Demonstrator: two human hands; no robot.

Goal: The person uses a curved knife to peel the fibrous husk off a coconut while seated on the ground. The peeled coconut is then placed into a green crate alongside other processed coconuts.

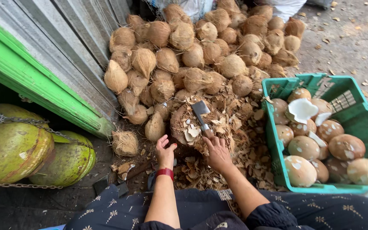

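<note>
A wooden chopping stump (184, 123) littered with husk chips stands in front of me. A cleaver (201, 111) rests blade-up on it, its handle pointing toward me. My right hand (217, 152) reaches at the handle's end, fingers curled over it. Held open with fingers spread, my left hand (165, 152) is at the stump's near-left edge, holding nothing; it wears a red wristband. A big heap of brown husked coconuts (201, 51) rises behind the stump.
A green plastic crate (277, 140) on the right holds several peeled coconuts and white shell pieces. Two green gas cylinders (13, 145) with a chain lie at left under a green metal shutter (30, 76). Husk scraps cover the ground.
</note>
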